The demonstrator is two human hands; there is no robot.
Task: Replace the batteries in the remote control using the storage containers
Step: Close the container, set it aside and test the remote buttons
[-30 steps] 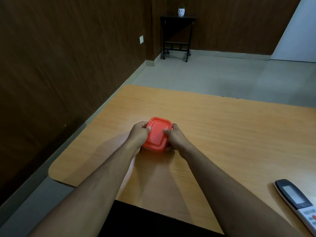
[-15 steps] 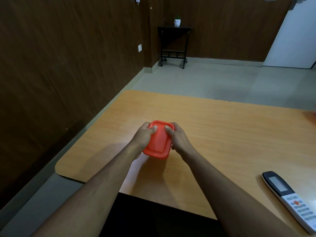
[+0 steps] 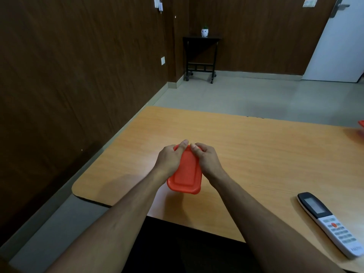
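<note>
A small red storage container (image 3: 186, 177) with its lid on is held above the wooden table (image 3: 256, 146), tilted so the lid faces me. My left hand (image 3: 170, 161) grips its left side and my right hand (image 3: 206, 161) its right side, both thumbs near the lid's far edge. A white remote control (image 3: 331, 223) with a dark display end lies on the table at the lower right. The container's contents are hidden.
A sliver of another red object (image 3: 361, 124) shows at the table's right edge. A dark wood wall runs along the left. A small black side table (image 3: 201, 56) with a white pot stands at the back, and a white door (image 3: 338, 40) at the right.
The container has tilted up towards me, lifting its far edge, and both thumbs have slid to the lid's far edge. The view has tilted up slightly.
</note>
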